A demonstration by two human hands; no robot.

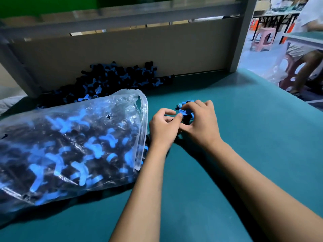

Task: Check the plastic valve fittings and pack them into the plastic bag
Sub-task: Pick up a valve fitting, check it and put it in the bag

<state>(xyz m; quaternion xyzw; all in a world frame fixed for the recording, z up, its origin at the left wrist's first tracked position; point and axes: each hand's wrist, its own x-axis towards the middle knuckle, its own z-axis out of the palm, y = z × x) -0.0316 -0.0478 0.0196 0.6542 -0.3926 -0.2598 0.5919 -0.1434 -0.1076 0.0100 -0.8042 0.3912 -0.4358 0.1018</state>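
both hands are working over a small cluster of fittings (185,111) on the desk (262,137), right of the bag (70,145). the right hand (201,123) is curling over the cluster from 5 o'clock, its fingers pinching at a blue-handled fitting; the left hand (161,127) is closing in from 8 o'clock, fingers bent, fingertips meeting the same pieces, though i cannot tell exactly which piece each is gripping. the bag is lying with its long axis running from 8 to 2 o'clock, its open mouth (142,130) facing the hands, just beside the left wrist at 9 o'clock. so the left hand is nearer the mouth. the loose pile (108,81) is sitting at 11 o'clock, behind the bag.
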